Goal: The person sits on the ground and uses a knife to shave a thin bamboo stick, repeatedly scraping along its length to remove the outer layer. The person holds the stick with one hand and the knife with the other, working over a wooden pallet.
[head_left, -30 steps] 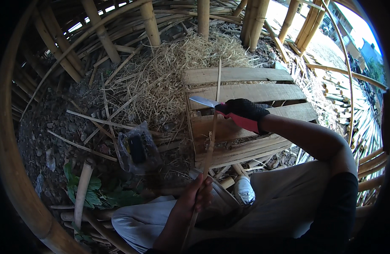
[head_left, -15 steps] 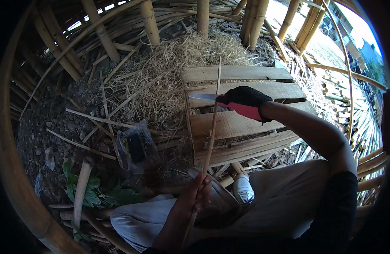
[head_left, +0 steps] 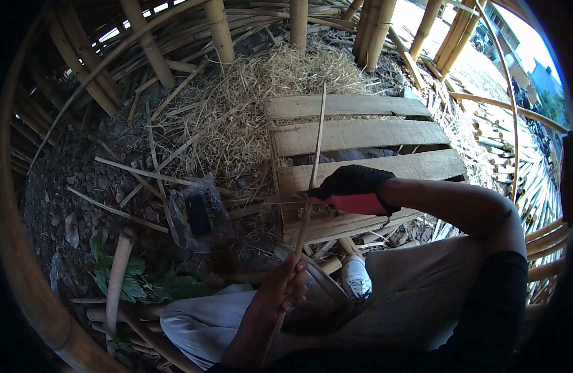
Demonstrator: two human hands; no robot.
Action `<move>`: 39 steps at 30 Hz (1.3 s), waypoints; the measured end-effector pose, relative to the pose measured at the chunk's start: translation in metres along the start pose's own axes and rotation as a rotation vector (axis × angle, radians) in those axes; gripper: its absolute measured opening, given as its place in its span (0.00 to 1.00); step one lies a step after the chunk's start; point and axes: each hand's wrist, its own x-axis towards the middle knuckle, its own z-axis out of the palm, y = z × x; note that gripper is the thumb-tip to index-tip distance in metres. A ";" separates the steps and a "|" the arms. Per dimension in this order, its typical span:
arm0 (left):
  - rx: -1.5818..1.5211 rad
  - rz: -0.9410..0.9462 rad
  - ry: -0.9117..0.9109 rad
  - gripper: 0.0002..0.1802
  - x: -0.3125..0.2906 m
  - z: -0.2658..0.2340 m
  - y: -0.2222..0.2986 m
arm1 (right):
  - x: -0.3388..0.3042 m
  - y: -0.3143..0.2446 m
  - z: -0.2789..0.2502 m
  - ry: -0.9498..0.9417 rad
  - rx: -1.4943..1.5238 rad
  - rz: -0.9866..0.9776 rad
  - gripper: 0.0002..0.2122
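Observation:
My bare left hand (head_left: 285, 287) is closed around the lower part of a long thin bamboo strip (head_left: 317, 140), which slants up and slightly right past the wooden crate (head_left: 361, 138). My right hand (head_left: 353, 189), in a black and red glove, grips a knife (head_left: 285, 199). Its handle is hidden in the glove, and the blade points left across the strip. The right hand's fingers lie against the strip where the blade crosses it, above the crate's near edge.
Behind and left of the crate lies a heap of bamboo shavings (head_left: 243, 93). A dark object in clear plastic (head_left: 199, 211) rests on the ground beside green leaves (head_left: 134, 283). Bamboo posts (head_left: 219, 31) stand at the back; cut bamboo pieces (head_left: 538, 205) lie at right.
My right hand and the knife have moved down along the bamboo strip toward my left hand. The left hand keeps its grip in nearly the same place.

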 end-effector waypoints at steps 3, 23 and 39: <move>0.005 0.040 0.022 0.27 -0.001 0.003 0.000 | 0.026 0.005 -0.036 -0.252 0.107 0.147 0.29; 0.008 0.075 0.049 0.26 -0.003 0.004 -0.004 | -0.001 -0.017 -0.021 -0.305 0.500 0.370 0.21; -0.006 0.086 0.061 0.26 -0.002 -0.003 0.000 | 0.011 0.015 -0.022 -0.123 0.523 0.182 0.21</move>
